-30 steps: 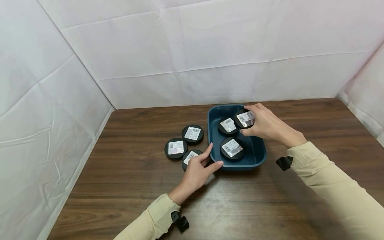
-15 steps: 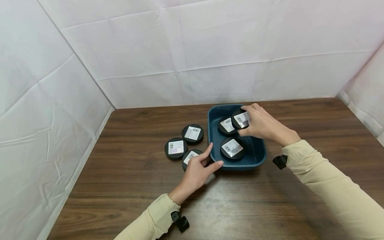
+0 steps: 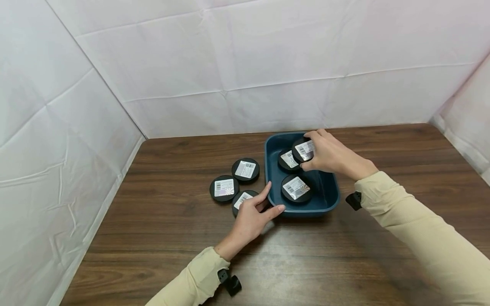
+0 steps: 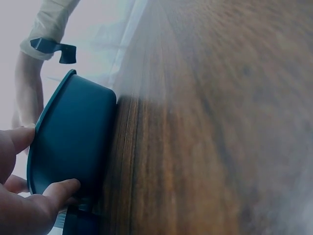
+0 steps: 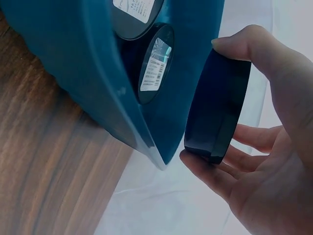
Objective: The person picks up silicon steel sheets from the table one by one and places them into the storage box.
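Observation:
My right hand grips a flat round black container, thumb on one edge and fingers on the other. In the right wrist view the held container is apart from the blue tub. From the head it overlaps another labelled black container in the tub. A third such container lies nearer the tub's front. My left hand holds the tub's front left corner. In the left wrist view its thumb is at the rim and a finger presses the outer wall.
Left of the tub, three more black containers lie label up on the brown wooden table: a back one, a left one, and one partly hidden by my left hand. White sheeting stands behind and at the sides.
My right hand has moved slightly left with the container, which now covers more of the one beside it in the tub. The left hand and tub have stayed in place.

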A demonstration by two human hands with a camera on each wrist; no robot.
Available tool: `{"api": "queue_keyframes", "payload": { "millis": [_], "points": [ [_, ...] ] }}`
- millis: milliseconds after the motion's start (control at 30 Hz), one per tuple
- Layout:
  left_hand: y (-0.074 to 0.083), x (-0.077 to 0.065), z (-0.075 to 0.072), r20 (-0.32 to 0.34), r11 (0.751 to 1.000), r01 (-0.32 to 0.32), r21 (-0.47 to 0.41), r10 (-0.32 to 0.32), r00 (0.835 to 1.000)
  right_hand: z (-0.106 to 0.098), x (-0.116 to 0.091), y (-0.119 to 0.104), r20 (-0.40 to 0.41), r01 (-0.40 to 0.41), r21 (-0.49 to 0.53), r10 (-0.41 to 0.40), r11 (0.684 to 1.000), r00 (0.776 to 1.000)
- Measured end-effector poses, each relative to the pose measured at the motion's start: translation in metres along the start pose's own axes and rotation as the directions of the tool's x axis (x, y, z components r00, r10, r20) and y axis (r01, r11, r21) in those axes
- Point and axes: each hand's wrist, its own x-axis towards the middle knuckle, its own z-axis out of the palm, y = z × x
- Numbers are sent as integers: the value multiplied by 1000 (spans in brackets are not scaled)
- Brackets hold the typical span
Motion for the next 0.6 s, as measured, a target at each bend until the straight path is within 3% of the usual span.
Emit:
{"api": "queue_keyframes", "payload": {
  "millis": [600],
  "points": [
    [2, -1, -2, -1, 1000, 13, 2, -13, 1000, 0, 11, -7, 48, -30, -8, 30, 1000, 998]
  ]
}}
